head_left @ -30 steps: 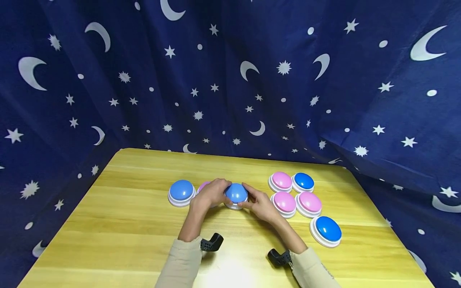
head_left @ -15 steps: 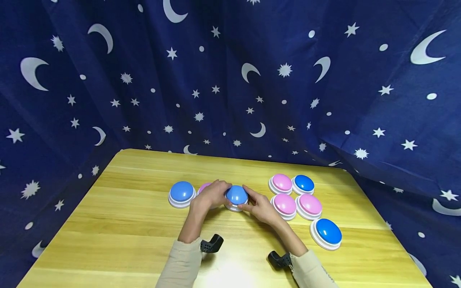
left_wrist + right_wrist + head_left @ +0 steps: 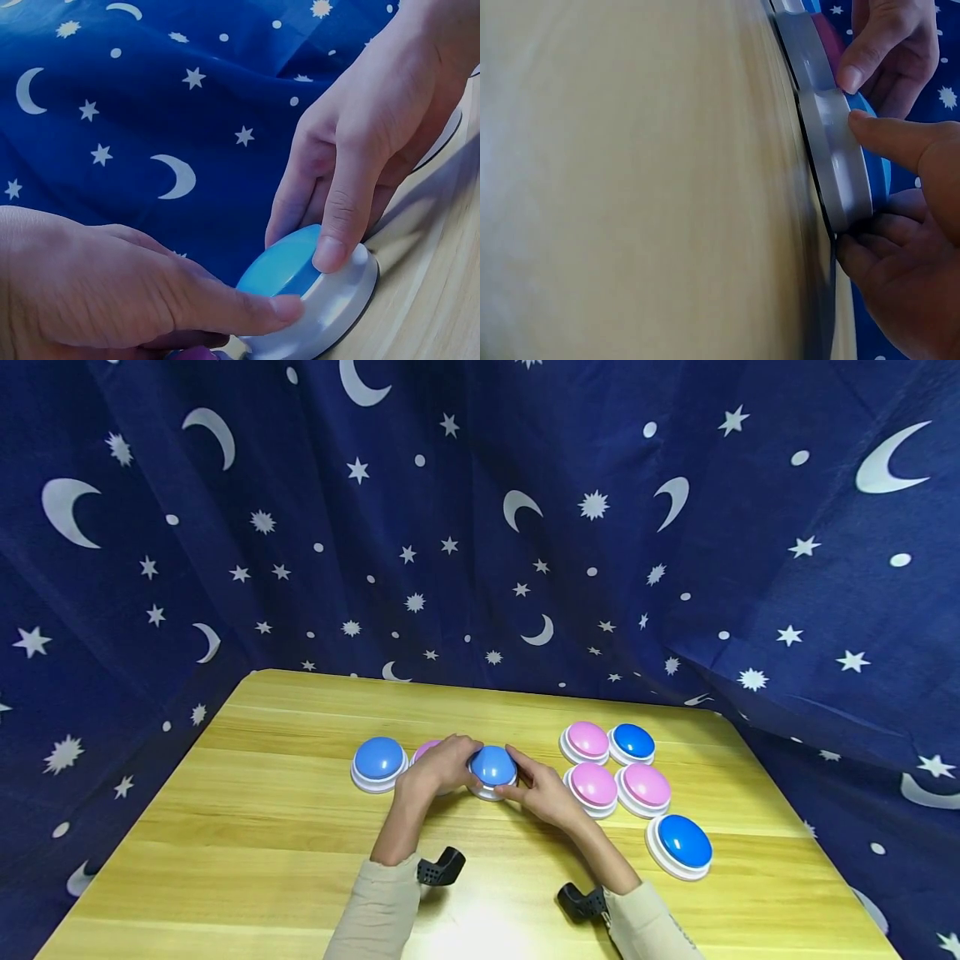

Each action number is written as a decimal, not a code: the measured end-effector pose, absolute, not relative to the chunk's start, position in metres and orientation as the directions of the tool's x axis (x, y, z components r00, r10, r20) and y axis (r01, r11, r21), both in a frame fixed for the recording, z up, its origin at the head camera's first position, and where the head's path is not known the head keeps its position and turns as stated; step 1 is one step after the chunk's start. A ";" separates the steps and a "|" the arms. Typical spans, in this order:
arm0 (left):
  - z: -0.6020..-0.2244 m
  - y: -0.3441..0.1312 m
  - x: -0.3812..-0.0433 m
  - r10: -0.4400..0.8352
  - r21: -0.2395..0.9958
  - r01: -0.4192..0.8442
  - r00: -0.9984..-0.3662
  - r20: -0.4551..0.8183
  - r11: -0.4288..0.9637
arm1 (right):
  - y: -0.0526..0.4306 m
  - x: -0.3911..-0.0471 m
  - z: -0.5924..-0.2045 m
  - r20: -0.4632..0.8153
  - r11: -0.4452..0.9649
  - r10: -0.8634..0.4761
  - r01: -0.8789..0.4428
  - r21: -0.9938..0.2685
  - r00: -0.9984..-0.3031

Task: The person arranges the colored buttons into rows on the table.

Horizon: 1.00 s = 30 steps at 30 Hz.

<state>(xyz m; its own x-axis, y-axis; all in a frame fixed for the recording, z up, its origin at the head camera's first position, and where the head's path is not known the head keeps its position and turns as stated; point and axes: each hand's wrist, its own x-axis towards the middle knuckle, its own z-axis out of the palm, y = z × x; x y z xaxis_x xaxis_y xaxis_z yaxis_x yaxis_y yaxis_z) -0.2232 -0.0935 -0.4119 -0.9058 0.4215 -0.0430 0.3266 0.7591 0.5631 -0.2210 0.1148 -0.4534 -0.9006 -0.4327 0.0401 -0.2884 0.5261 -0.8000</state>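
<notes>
Dark blue cloth, printed with white moons, stars and dots, forms the curtain (image 3: pixel 465 485) behind and beside the work surface. Pale yellow wood grain marks the table (image 3: pixel 262 843), which spans the lower part of the head view. Beige sleeves (image 3: pixel 378 906) cover the person's forearms, extending from the near edge.

Left hand (image 3: pixel 447 764) and right hand (image 3: pixel 542 787): both are partly closed around the held blue button (image 3: pixel 493 766), one from each side, near the middle of the table. Each thumb lies on the near side of its white base; the left fingers are largely hidden, while the right fingers bend round the opposite side.

Left of the held button, a partly covered pink button (image 3: pixel 423 748) sits beneath the left hand, and the right wrist view shows the two bases side by side, apparently touching. An outer blue button (image 3: pixel 378 758) ends this row.

Right of the hands: three pink buttons (image 3: pixel 647 786) and a rear blue button (image 3: pixel 633 741) form a cluster; a near blue button (image 3: pixel 686 841) lies closer to the person.

Black wrist devices (image 3: pixel 581 902), one per arm, project inward beside the cuffs.
</notes>
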 end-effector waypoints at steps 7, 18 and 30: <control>-0.411 -0.091 -0.222 0.433 0.558 0.352 -0.901 -0.015 0.751 | 0.121 -0.219 -0.454 0.036 0.508 -0.437 -0.279 -0.815 -0.899; -0.402 -0.062 -0.220 0.476 0.542 0.451 -0.873 0.104 0.709 | 0.167 -0.213 -0.436 0.175 0.499 -0.395 -0.370 -0.784 -0.902; -0.411 0.009 -0.209 0.574 0.419 0.585 -0.801 0.167 0.694 | 0.225 -0.197 -0.418 0.190 0.709 -0.265 -0.324 -0.626 -0.945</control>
